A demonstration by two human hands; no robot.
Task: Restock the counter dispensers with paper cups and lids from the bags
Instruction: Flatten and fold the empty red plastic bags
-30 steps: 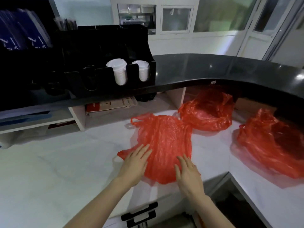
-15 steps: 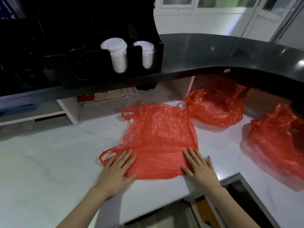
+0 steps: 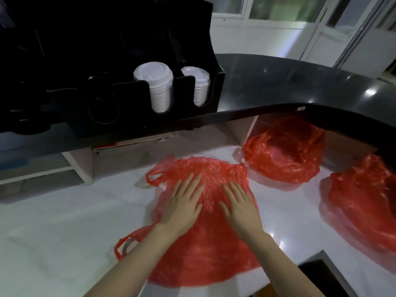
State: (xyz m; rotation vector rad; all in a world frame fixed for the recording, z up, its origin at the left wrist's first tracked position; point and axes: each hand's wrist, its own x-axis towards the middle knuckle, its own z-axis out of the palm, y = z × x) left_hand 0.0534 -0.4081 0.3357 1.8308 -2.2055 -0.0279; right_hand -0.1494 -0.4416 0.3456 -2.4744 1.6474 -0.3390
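White marble counter (image 3: 64,232) carries an emptied red bag (image 3: 205,243) at six o'clock, both grips spread flat on it: left hand (image 3: 184,202), right hand (image 3: 240,204). Smoothing outward from the middle should press air out without tearing; lids (image 3: 159,86) sit in the dispenser (image 3: 128,93) at eleven o'clock, and no writing is legible.

The red bag at the right (image 3: 364,202) runs off the picture's edge. The dispenser's (image 3: 107,61) left compartments are too dark to read. Both forearms cover part of the flattened bag (image 3: 205,254).
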